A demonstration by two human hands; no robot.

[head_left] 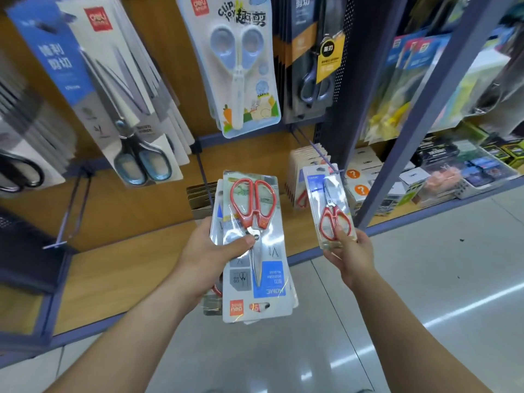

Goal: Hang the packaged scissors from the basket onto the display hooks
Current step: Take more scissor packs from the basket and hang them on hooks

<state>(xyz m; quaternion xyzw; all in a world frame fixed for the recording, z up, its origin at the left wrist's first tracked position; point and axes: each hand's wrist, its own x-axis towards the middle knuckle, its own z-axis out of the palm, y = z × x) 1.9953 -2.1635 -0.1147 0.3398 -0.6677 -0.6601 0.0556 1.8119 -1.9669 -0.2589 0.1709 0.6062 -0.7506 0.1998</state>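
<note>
Stack [266,279], glossy plastic, fills left hand [209,252]; right hand [354,251] pinches pack [329,194].

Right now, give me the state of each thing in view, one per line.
left hand, grips the stack of packages.
stack of packages, upside down, red handles up.
right hand, pinches the single package by its lower end.
single package, upright, top at the tip of the display hook; threading unclear.

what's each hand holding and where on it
Left hand grips the stack of scissor packs mid-length; right hand pinches a single pack by its lower end.
</note>
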